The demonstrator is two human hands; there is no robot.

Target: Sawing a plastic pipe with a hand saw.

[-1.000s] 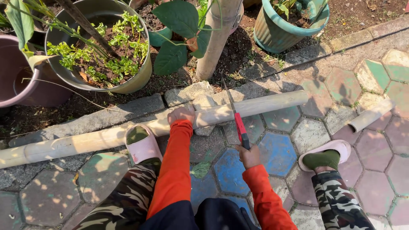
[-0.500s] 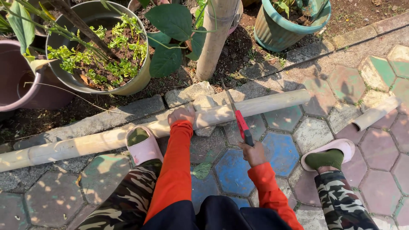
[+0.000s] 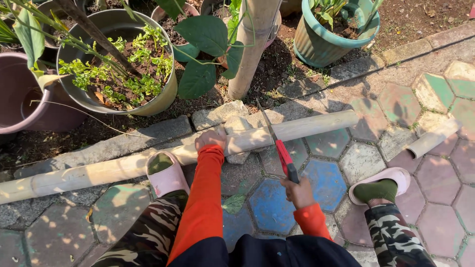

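Observation:
A long pale bamboo pole [image 3: 99, 170] lies across the paving, propped on a stone [image 3: 238, 129]. My left hand [image 3: 211, 140], in an orange sleeve, presses down on the pole. My right hand [image 3: 298, 190] grips the red-and-black handle of a hand saw [image 3: 278, 147], whose blade crosses the pole just right of my left hand. My left foot in a pink slipper [image 3: 166, 173] rests on the pole. My right foot, green sock and pink slipper [image 3: 381, 186], stands on the pavers.
A cut-off piece of bamboo [image 3: 433, 139] lies on the coloured hexagonal pavers at right. Behind the stone kerb stand a yellowish pot with green plants [image 3: 118, 69], a maroon pot [image 3: 22, 96], a teal pot [image 3: 331, 37] and an upright bamboo trunk [image 3: 251, 47].
My right hand and the saw have drawn back toward me, the blade sliding across the pole. The left hand and both feet stay put.

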